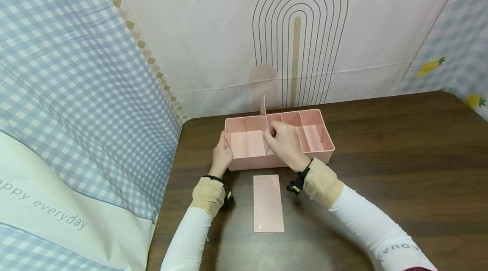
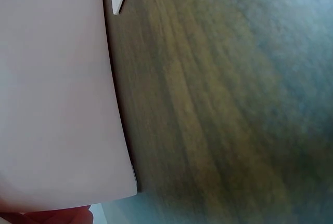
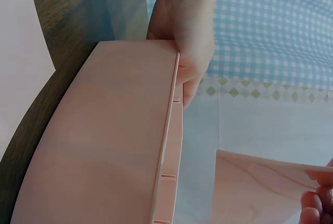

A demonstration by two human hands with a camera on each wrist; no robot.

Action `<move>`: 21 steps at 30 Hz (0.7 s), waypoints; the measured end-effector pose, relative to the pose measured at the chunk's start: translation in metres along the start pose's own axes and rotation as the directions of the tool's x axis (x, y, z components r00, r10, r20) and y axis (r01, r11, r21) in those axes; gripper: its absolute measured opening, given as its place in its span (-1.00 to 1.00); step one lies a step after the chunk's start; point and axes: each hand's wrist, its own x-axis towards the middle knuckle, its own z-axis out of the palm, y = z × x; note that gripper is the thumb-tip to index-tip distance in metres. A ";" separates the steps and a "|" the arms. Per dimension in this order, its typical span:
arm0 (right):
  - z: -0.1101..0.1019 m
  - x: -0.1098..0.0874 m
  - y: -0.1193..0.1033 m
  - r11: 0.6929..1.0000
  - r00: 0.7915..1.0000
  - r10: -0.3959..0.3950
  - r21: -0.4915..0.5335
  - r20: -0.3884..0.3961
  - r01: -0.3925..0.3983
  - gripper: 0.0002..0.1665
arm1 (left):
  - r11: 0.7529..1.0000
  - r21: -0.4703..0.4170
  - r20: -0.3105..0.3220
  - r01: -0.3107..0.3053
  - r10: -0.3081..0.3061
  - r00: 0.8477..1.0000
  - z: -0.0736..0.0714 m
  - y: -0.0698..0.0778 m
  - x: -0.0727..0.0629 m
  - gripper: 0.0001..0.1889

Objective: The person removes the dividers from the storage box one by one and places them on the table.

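A long pink divided storage box (image 1: pixel 259 161) lies crosswise near the far edge of the table. At its left end my left hand (image 1: pixel 222 154) grips the end wall; the right wrist view shows this hand (image 3: pixel 190 37) at the box's corner. My right hand (image 1: pixel 285 140) pinches a thin pink divider panel (image 1: pixel 263 106), which stands upright at the box's middle and rises above the rim. In the right wrist view, fingertips (image 3: pixel 311 208) hold this panel (image 3: pixel 250 187). Its lower edge is partly hidden by the right hand.
A second flat pink panel (image 1: pixel 268 203) lies on the dark wooden table (image 1: pixel 400 169) between the forearms. Upright partitions (image 1: pixel 301 129) stand in the box's right part. A printed white cloth (image 1: pixel 213 42) hangs behind the table, and a blue checked cloth (image 1: pixel 95 72) hangs at the left.
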 end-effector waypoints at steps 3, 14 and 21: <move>-0.001 -0.002 0.002 1.000 1.000 -0.010 -0.005 -0.011 0.010 -0.64 | 1.000 -0.001 0.000 0.002 -0.002 1.000 0.000 0.000 0.000 -0.50; -0.007 -0.007 0.005 0.996 0.998 -0.034 0.086 -0.060 0.039 -0.68 | 1.000 0.009 -0.007 -0.006 0.006 1.000 -0.001 0.001 -0.001 -0.50; -0.010 -0.011 0.007 0.995 0.996 -0.049 0.086 -0.074 0.055 -0.68 | 1.000 0.019 -0.015 -0.007 0.007 1.000 -0.001 0.002 -0.002 -0.50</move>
